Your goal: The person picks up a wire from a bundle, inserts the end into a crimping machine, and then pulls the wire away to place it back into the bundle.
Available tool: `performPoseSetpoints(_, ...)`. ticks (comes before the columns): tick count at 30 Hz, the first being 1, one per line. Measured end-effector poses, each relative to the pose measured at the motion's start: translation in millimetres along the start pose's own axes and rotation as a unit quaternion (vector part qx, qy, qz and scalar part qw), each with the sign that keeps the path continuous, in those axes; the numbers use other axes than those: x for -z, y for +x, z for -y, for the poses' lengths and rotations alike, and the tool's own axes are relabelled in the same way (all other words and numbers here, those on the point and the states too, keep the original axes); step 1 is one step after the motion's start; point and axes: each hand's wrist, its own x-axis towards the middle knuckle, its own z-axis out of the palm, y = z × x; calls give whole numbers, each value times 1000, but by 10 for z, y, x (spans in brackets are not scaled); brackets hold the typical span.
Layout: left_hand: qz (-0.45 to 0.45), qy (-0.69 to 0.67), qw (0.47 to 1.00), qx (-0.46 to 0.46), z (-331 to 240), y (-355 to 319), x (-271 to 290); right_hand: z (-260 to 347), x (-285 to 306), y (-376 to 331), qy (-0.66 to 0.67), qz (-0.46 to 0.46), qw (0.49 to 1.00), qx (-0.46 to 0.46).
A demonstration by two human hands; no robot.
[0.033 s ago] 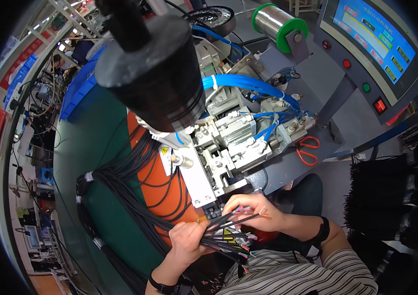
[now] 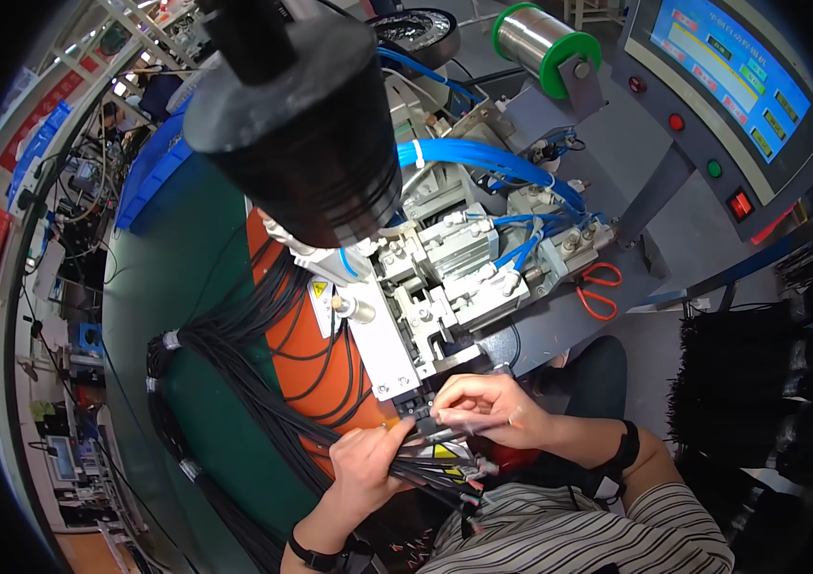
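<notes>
My left hand (image 2: 365, 459) is closed around a bunch of thin black cables (image 2: 423, 473), its index finger stretched toward the machine's front. Stripped ends with coloured wires fan out toward my striped shirt; some are blurred. My right hand (image 2: 497, 409) is bent in a pinch beside the left, fingertips at a small dark fixture (image 2: 414, 406) on the front edge of the machine (image 2: 445, 277). A blurred black cable runs under its fingers and across the palm; the exact grip is partly hidden.
Long tied black cables (image 2: 263, 402) lie over a green mat (image 2: 205, 421) and an orange surface (image 2: 363, 417). Red-handled scissors (image 2: 600, 292) rest right of the machine. A black hood (image 2: 301, 134) hangs overhead. A solder-like wire spool (image 2: 540, 48) and a screen (image 2: 727, 77) stand at the back right.
My right fingers have drawn into a tighter pinch near the fixture. My left index finger has stretched out toward it. The coloured wire ends near my right hand have shifted and blurred.
</notes>
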Motion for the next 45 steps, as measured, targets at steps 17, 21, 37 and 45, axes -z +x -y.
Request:
performPoseSetpoints(17, 18, -80, 995, 51, 64, 121, -73, 13, 6, 3, -45, 14, 991, 126)
performPoseSetpoints(21, -5, -99, 994, 42, -31, 271, -4, -76, 63, 21, -38, -4, 995, 94)
performPoseSetpoints(37, 22, -139, 946, 293, 383, -165, -583, -245, -82, 155, 67, -25, 997, -19)
performPoseSetpoints(45, -46, -316, 920, 226, 92, -82, -353, -349, -299, 253, 8, -22, 992, 122)
